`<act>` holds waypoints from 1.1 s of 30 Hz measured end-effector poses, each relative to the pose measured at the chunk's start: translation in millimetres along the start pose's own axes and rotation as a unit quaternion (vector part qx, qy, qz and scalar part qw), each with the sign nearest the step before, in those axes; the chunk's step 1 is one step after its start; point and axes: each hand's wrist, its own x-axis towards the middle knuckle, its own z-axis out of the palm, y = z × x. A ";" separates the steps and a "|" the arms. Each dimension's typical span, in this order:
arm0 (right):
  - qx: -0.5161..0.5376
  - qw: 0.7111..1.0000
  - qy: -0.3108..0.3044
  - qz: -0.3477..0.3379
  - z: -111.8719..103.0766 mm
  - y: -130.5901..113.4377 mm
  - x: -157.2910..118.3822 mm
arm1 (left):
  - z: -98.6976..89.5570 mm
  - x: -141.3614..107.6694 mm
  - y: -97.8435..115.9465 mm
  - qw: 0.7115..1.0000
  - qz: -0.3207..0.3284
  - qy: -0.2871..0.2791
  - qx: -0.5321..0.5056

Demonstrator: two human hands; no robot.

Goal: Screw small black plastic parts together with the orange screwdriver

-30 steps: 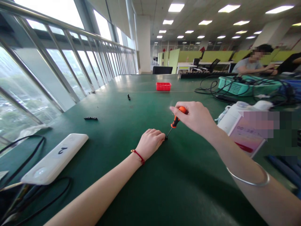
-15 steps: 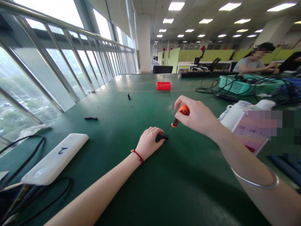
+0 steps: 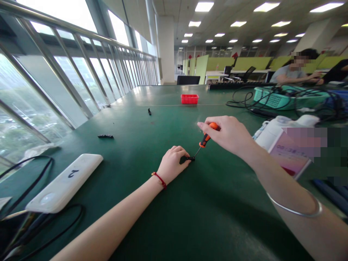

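Observation:
Near the middle of the green table (image 3: 152,232), my left hand (image 3: 174,163) pinches a small black part (image 3: 191,158) between thumb and fingers and steadies it on the surface. Most of that part is hidden by the hand. My right hand (image 3: 230,136) grips a screwdriver (image 3: 206,139) by its orange and black handle. The screwdriver leans, its metal shaft reaching down to the right end of the black part. Whether the tip sits in a screw is too small to tell. Two more black pieces lie apart: a long one (image 3: 106,136) at left and a short one (image 3: 149,111) farther back.
A small red bin (image 3: 189,99) stands toward the back. On the right are a teal basket (image 3: 274,99) with black cables, a white bottle (image 3: 272,128) and a lit screen (image 3: 289,154). At left lies a white power bank-like slab (image 3: 65,183). A person (image 3: 293,74) sits far right.
My right hand's fingers have shifted around the screwdriver handle, the thumb now stretched forward, and the hand sits slightly lower. My left hand and the black part stay in place.

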 end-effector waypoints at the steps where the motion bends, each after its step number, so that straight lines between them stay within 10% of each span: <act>1: 0.001 1.000 -0.001 -0.001 -0.4 -0.2 -0.2 | 0.2 0.0 -0.3 1.000 0.001 0.000 0.001; 33: 0.026 0.999 -0.006 -0.018 -1.8 -0.1 -0.8 | 2.4 1.4 -8.1 0.997 -0.056 0.006 -0.046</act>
